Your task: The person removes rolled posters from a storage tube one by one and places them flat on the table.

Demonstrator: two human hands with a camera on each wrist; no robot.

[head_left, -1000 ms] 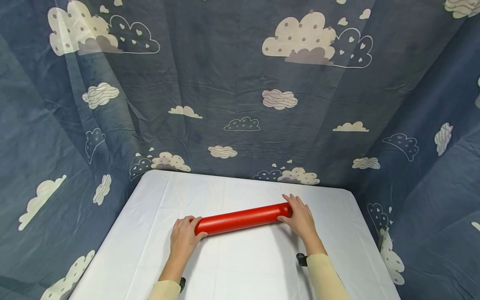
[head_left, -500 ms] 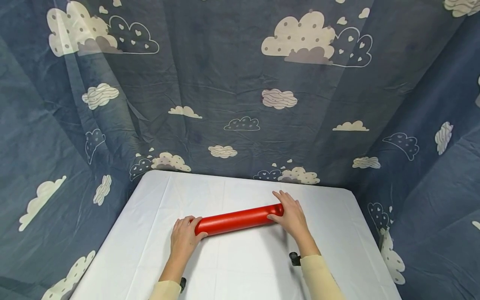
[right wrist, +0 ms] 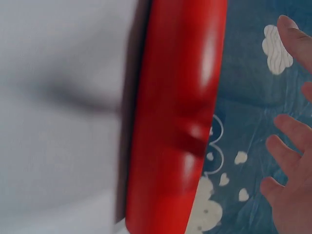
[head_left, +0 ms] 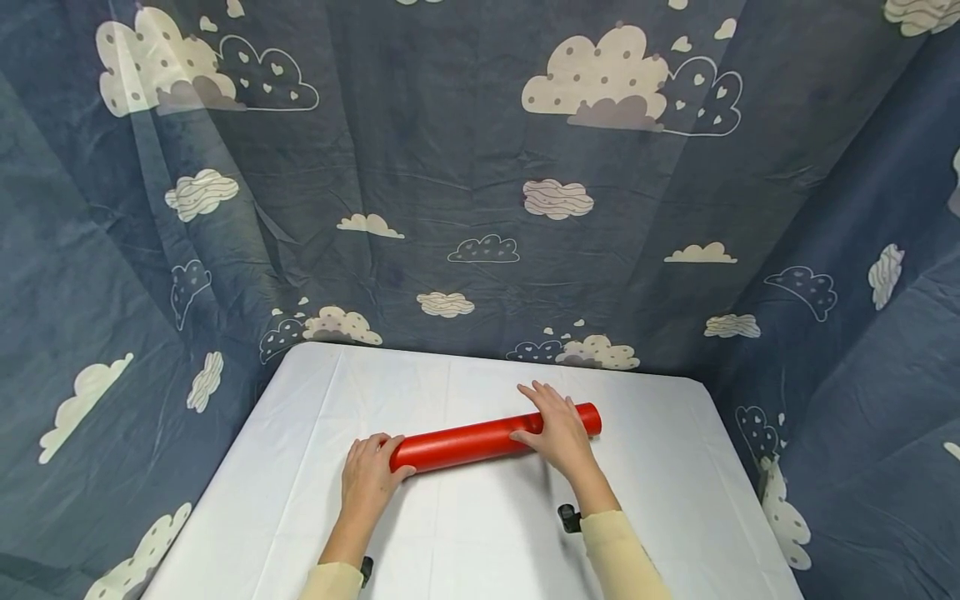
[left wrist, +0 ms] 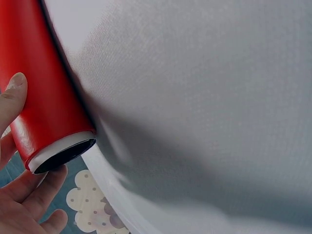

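A long, glossy red roll [head_left: 465,446] lies slantwise on the white table, its right end farther from me. In the left wrist view its hollow left end [left wrist: 63,151] shows a white rim and a dark inside. My left hand [head_left: 365,477] grips that end, thumb on the near side and fingers round the far side. Toward the right part of the roll, my right hand [head_left: 561,433] is over it with spread fingers. In the right wrist view the right-hand fingers [right wrist: 292,131] are extended, with a gap between them and the red surface.
A white cloth covers the table [head_left: 300,517], which has rounded far corners. Dark blue curtains [head_left: 480,167] with cloud prints hang behind and along both sides.
My right hand has slid leftward along the roll from its right end, which now shows beyond the hand. The left hand and the roll have stayed in place.
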